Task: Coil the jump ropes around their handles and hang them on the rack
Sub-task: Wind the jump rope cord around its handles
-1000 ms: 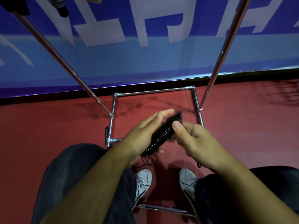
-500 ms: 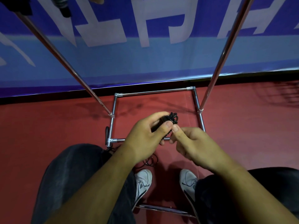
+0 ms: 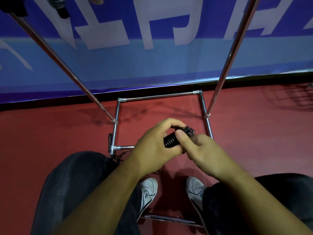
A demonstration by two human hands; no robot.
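Observation:
A black jump rope bundle point(image 3: 171, 140), its cord wound in tight coils around the handles, is held over the rack's floor frame. My left hand point(image 3: 155, 146) grips the bundle from the left, fingers curled over its top. My right hand point(image 3: 201, 150) pinches the bundle's far end with thumb and fingers, where the cord ends in a small knot-like loop point(image 3: 188, 130). The chrome rack point(image 3: 159, 97) stands in front, with two slanted poles rising left and right. A wound rope point(image 3: 58, 5) hangs at the top left.
Loose black cord point(image 3: 120, 156) lies on the red floor by my left knee near the rack's corner joint. My two white shoes point(image 3: 149, 189) rest inside the frame. A blue banner wall point(image 3: 152, 56) stands right behind the rack.
My left hand has closed over the bundle, which turned so its coils face me. My right thumb moved onto the coils near the far end.

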